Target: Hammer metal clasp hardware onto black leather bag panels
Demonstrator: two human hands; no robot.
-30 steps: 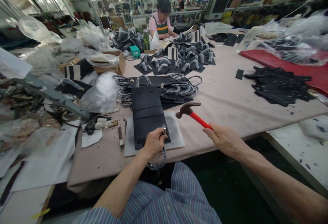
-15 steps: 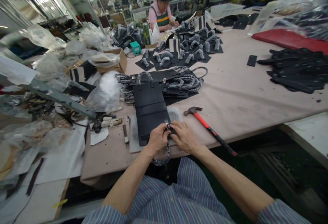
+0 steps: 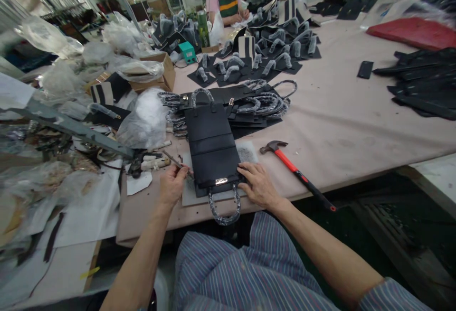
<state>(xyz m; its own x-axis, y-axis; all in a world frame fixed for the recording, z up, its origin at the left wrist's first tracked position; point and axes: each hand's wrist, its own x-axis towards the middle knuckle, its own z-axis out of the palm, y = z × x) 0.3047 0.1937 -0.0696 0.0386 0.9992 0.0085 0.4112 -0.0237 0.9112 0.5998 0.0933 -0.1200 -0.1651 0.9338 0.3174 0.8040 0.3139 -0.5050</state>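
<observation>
Black bag point(image 3: 213, 152) lies under flat, open right hand point(image 3: 259, 185); left hand point(image 3: 173, 183) pinches thin tool point(image 3: 177, 163).

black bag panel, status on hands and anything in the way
Left hand pinches thin tool at black bag panel left edge. Right hand flat on panel. Hammer lies apart, right of it.

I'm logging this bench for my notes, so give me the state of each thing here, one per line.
Left hand: pinched on a thin metal tool.
Right hand: open, palm flat on the black bag's near corner.
Black bag: lying flat on the table, its handle hanging over the edge.
Hammer: lying on the table, no hand on it.
</observation>
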